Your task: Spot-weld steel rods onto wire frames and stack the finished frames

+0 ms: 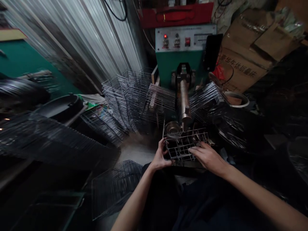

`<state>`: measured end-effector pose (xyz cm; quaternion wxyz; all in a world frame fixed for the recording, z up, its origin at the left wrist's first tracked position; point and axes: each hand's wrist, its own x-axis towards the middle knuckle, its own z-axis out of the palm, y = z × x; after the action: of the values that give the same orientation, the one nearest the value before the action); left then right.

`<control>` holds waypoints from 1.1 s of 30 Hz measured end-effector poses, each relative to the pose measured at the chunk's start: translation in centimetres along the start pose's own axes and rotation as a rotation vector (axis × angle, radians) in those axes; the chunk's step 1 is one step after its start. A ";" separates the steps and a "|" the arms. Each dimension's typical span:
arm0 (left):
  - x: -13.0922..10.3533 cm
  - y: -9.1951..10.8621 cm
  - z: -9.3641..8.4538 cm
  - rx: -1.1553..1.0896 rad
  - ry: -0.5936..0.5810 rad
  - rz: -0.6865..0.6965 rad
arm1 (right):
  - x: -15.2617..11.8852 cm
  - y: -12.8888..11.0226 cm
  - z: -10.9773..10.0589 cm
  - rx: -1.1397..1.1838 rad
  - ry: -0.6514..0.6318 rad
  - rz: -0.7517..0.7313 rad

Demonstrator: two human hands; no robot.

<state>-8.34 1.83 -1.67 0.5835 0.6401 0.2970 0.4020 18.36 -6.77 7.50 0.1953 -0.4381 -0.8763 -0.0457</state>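
Note:
A small wire rack (181,148) of thin metal rods lies in front of me, just below the metal arm (184,101) of a green machine (166,64). My left hand (160,157) is closed on the rack's left edge, thumb at the near corner and fingers at the far side. From the right, my right hand (208,156) has its fingers together on the rack's wires; its thumb is hidden, as is anything small beneath the fingertips. A round metal dish (172,127) sits just behind the rack, beside the arm's tip.
Stacked wire grids (130,96) stand left of the machine, and bundled wire pieces (204,99) lie to its right. A phone (213,52) is fixed on the machine's front, near a lit red lamp. Cardboard boxes (245,67) fill the back right. More grids (115,186) lean low at left.

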 end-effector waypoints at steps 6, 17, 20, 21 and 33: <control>-0.5 -0.7 0.0 -0.041 -0.006 -0.004 | 0.0 -0.2 0.2 0.005 0.016 0.000; -0.6 -1.0 -0.3 -0.053 -0.005 -0.025 | 0.2 -0.3 0.4 0.017 0.050 -0.009; -0.6 -1.3 -0.4 -0.020 0.000 -0.018 | 0.3 -0.2 0.5 0.008 0.059 -0.022; -0.6 -1.4 -0.5 -0.006 0.002 -0.009 | 0.3 -0.2 0.7 0.007 0.063 -0.024; 0.8 -2.0 -1.2 -0.004 0.020 -0.001 | 0.7 0.9 2.1 0.002 0.072 0.063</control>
<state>-8.79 3.43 -3.55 0.5820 0.6347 0.3023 0.4088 18.07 -5.14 5.71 0.2286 -0.4635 -0.8544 -0.0545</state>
